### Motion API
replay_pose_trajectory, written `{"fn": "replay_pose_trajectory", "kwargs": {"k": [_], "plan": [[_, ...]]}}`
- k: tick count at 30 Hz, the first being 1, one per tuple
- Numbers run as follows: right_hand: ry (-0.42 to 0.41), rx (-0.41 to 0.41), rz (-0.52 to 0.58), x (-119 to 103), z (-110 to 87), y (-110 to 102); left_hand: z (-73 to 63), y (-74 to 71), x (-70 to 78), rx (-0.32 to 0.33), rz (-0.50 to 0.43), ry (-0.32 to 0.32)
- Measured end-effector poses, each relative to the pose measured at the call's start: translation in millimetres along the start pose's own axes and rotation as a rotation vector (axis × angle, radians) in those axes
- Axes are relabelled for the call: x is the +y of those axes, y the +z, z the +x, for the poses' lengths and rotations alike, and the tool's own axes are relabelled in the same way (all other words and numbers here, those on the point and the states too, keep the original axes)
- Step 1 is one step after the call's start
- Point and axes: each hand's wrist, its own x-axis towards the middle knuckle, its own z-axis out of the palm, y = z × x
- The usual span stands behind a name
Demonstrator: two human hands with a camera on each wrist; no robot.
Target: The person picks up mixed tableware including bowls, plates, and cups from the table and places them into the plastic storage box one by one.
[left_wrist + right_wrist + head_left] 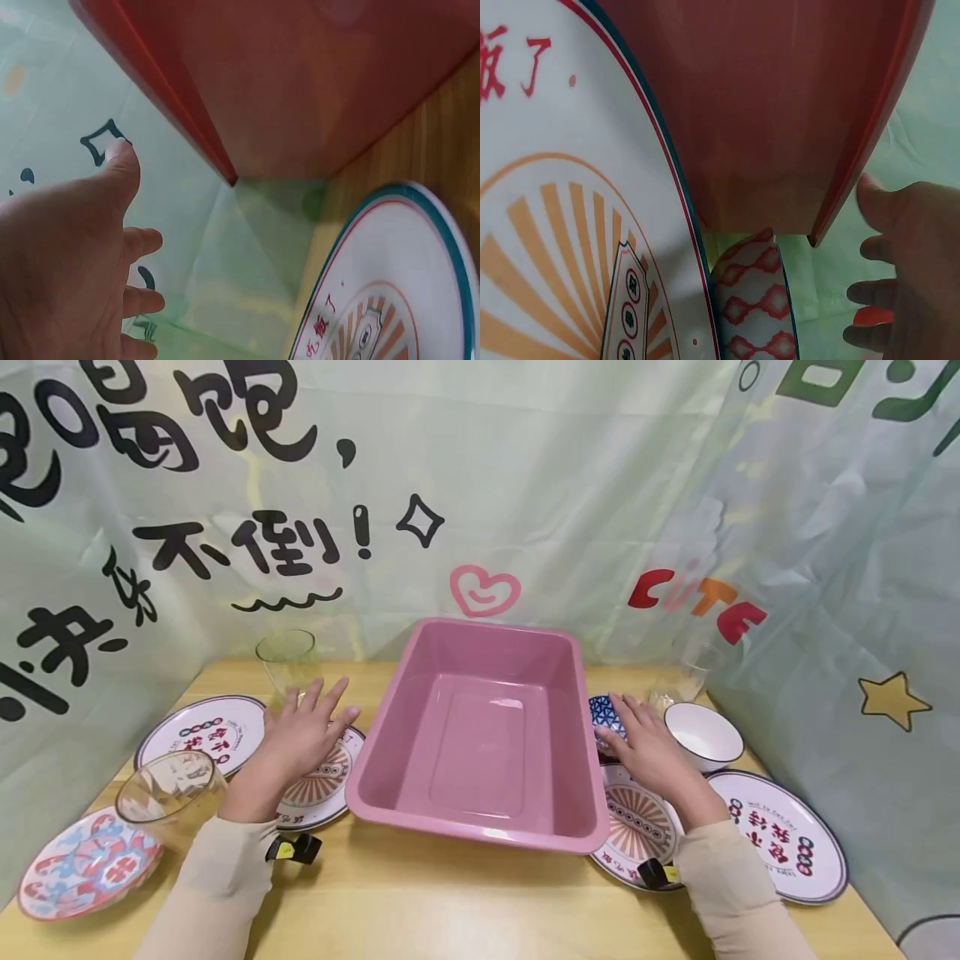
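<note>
Basin [487, 747] sat centrally on wood table [450, 902] in head view, probably for two-handed reach; plates [318, 783] flanked it, printed cloth [540, 485] behind. Left wrist: left hand [67, 262], fingers spread, gripped nothing, apart from basin. Right wrist: right hand [922, 262], fingers apart, also empty; basin contact unclear.

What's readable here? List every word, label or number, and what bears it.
"CUTE": backdrop
"喝饱,": backdrop
"不倒!": backdrop
"吃饭了": left sunburst plate
"饭了": right sunburst plate
Too small: text on outer plates, yellow wrist labels.
Cropped or unclear: other backdrop writing.
</note>
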Motion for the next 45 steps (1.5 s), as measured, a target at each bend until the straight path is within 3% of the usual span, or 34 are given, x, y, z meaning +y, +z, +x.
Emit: {"fn": "replay_pose_trajectory", "kwargs": {"k": [5, 11, 16, 25, 29, 34, 37, 40, 45], "plan": [[-0.031, 0.019, 0.078, -4, 0.3, 0, -4.0, -0.4, 8.2, -0.001, -0.039, 0.062], [0.036, -0.064, 0.14, -12, -2.7, 2, -9.9, -0.6, 22.3, 0.015, -0.111, 0.166], [0.006, -0.065, 0.203, -17, -3.3, 6, -14.2, 1.8, 32.5, 0.01, -0.17, 0.23], [-0.005, -0.064, 0.26, -24, -5.6, 7, -13.3, 7.8, 38.2, -0.009, -0.25, 0.316], [-0.003, -0.048, 0.224, -28, -6.2, 5, -12.2, 8.2, 38.3, -0.023, -0.291, 0.332], [-0.012, -0.026, 0.166, -34, -7.6, 3, -10.0, 5.7, 35.9, -0.037, -0.305, 0.3], [-0.015, -0.03, 0.152, -39, -9.6, 1, -9.9, 2.9, 35.6, -0.013, -0.28, 0.272], [-0.017, -0.043, 0.138, -44, -12.0, 0, -12.0, 0.5, 37.9, 0.048, -0.188, 0.267], [-0.045, -0.032, 0.107, -47, -14.2, 0, -23.0, -3.4, 53.7, 0.164, -0.009, 0.347]]}}
